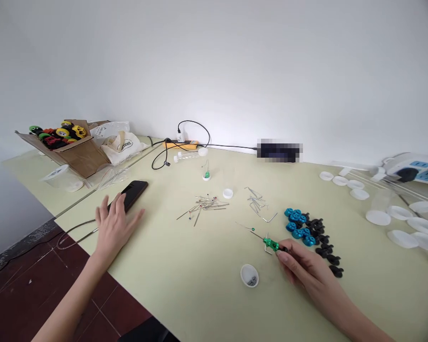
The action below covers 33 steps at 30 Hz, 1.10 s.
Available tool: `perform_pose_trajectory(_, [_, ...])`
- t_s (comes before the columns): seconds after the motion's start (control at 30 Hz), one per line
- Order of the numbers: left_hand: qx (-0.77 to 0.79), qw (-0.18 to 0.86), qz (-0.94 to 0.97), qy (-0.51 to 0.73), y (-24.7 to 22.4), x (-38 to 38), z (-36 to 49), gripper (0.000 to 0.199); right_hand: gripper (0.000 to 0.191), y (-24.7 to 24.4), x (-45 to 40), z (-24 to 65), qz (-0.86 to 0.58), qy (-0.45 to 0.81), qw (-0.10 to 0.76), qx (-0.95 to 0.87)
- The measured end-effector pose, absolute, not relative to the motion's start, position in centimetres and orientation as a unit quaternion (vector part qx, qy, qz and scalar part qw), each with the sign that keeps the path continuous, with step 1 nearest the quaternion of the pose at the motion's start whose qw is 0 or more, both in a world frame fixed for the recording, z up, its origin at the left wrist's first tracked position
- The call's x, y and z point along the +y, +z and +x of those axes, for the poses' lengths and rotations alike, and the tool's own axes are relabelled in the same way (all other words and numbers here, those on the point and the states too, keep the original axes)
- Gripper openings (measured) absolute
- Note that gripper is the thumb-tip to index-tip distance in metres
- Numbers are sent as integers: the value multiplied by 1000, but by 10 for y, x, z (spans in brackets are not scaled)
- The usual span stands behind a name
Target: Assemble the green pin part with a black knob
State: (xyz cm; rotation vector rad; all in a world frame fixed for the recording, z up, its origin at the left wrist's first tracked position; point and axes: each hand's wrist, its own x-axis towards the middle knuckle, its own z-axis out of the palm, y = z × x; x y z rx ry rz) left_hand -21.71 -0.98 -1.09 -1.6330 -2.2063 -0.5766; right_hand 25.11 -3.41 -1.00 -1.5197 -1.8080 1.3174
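Note:
My right hand [304, 268] pinches a small green and black tool [271, 244] with a thin metal shaft pointing up and left. Beneath the tool lies a small bent hex key, partly covered. My left hand [116, 225] is spread beside a black phone [134, 194], its fingers overlapping the near edge; whether they touch it is unclear. A white cap [248, 275] with small metal screws is left of my right hand. Blue parts [296, 223] and black knob-like parts [324, 244] are grouped behind and right of that hand.
Thin metal rods [209, 204] and hex keys [256, 202] lie mid-table. A cardboard box [82, 159] of toy wheels stands back left. White lids [401, 239] and a power strip [420, 168] occupy the right. A cable runs beside the phone.

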Motion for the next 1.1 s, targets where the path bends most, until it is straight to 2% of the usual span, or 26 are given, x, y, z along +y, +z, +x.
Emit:
perform_pose_trajectory(0.1, [-820, 99, -546, -141, -16, -20, -240, 81, 51, -12, -33, 251, -557, 480, 220, -642])
perform_pose_trajectory(0.23, [-842, 154, -496, -150, -15, -15, -242, 89, 51, -12, -34, 251, -558, 476, 219, -644])
perform_pose_trajectory(0.33, [-891, 74, -424, -140, -12, -6, -247, 97, 51, -12, -34, 251, -557, 474, 215, -647])
perform_pose_trajectory(0.4, [-900, 22, -402, -165, -11, -2, -253, 98, 52, -12, -34, 251, -557, 472, 213, -649])
perform_pose_trajectory(0.5, [-885, 0, -405, -230, -9, 0, -261, 98, 51, -14, -34, 252, -563, 467, 204, -650])
perform_pose_trajectory(0.73, [-800, 95, -490, -332, -8, -4, -255, 93, 50, -19, -34, 256, -557, 469, 196, -657])
perform_pose_trajectory(1.1, [-762, 108, -530, -355, -7, -4, -253, 88, 52, -23, -31, 258, -568, 456, 190, -659])
